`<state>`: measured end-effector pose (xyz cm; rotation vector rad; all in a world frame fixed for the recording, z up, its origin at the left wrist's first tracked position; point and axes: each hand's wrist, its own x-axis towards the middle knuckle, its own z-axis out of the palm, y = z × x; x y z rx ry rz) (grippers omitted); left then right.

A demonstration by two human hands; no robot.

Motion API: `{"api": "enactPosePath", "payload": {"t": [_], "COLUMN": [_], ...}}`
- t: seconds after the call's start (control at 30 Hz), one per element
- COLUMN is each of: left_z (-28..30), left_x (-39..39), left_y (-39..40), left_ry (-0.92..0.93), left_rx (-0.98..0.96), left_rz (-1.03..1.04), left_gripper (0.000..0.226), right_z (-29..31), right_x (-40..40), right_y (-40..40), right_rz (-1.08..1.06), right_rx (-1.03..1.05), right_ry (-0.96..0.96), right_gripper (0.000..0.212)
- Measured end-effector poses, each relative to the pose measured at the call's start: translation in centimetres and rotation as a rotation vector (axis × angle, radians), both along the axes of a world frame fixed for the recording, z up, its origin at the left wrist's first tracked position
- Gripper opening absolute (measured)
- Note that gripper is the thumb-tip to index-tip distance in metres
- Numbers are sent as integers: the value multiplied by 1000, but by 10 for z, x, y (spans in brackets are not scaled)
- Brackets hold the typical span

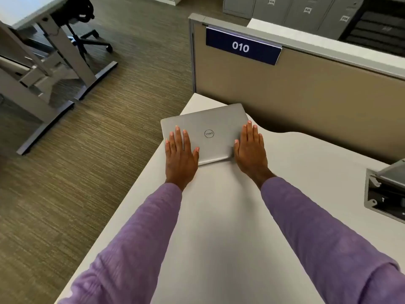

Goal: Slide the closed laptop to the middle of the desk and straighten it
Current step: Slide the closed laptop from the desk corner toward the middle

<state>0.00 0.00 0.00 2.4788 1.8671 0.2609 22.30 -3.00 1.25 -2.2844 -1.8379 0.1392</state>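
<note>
The closed laptop [208, 132] lies at the far left corner of the desk [219, 216], lid up with its round logo showing, turned askew to the desk's edges; its left corner appears to sit right at, perhaps slightly past, the left edge, above the carpet [65, 172]; its far right corner is near the partition [306, 95] with the "010" sign [242, 46].

The left hand [180, 154] lies flat on the near left part of the lid, fingers [178, 137] extended and slightly spread, thumb out toward the logo; it grips nothing, only presses down. The right hand [249, 148] lies flat at the right edge, fingers straight and close together, partly on the lid and partly on the desk beside it; whether the palm bears on the laptop or the desk cannot be told; it too clasps nothing.

The main risk, as I judge it, is the left edge; with 2 flat palms and no grasp, control is by friction alone; if the palms slip on the smooth metal lid, or the left one pushes harder, the laptop could pivot further over the edge and tip to the floor. A push away from the body could knock it against the partition; the open cable box [385, 194] at the right is well apart, a concern only if the slide overshoots the middle.
</note>
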Motion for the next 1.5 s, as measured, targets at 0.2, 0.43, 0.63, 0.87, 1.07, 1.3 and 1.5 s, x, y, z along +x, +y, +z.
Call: {"api": "enactPosePath", "payload": {"t": [0.2,0.43,0.63,0.87,1.07,1.3,1.5], "left_z": [0,1,-3,8,13,26,23], "left_x": [3,5,7,15,17,9,2], "left_y": [16,27,26,31,37,56,58], "left_ry": [-165,-212,-149,-273,-366,-627,-821], "left_rx": [-96,-143,-156,-202,-272,-425,-437], "left_rz": [199,369,465,532,599,753,785], "left_gripper": [75,82,77,76,71,61,73], "right_z": [-12,-17,-19,-19,-20,-23,-13], "right_x": [9,20,29,29,30,26,23], "right_y": [17,32,43,49,53,55,56], "right_rz": [-26,-72,-115,-128,-161,-213,-276], "right_rx": [-64,-50,-67,-87,-108,-102,-48], "right_ry": [-31,-3,-25,23,73,114,311], "right_gripper": [61,73,78,76,85,92,86]}}
